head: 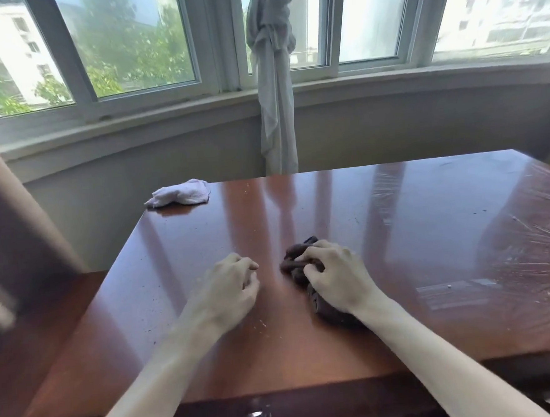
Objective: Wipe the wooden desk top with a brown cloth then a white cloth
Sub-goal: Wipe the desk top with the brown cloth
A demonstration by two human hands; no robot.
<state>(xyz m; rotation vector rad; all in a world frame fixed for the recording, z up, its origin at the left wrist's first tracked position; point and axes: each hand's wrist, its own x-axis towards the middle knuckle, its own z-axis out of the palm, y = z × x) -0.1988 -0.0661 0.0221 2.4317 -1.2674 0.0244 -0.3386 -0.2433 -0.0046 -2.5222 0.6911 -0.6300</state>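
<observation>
A glossy reddish wooden desk top [203,233] fills the lower view. My right hand [335,277] grips a bunched brown cloth [295,265] on the desk's middle; part of the cloth lies hidden under my palm and wrist. My left hand [232,288] rests just left of it on the wood, fingers loosely curled, holding nothing. A crumpled white cloth [181,192] lies at the desk's far left corner.
The right part of the desk [514,256] shows scratches and streaky marks. A tied grey curtain [272,78] hangs in front of the windows behind the desk. A drawer handle [257,416] sits under the front edge. A lower wooden surface [32,339] adjoins the left side.
</observation>
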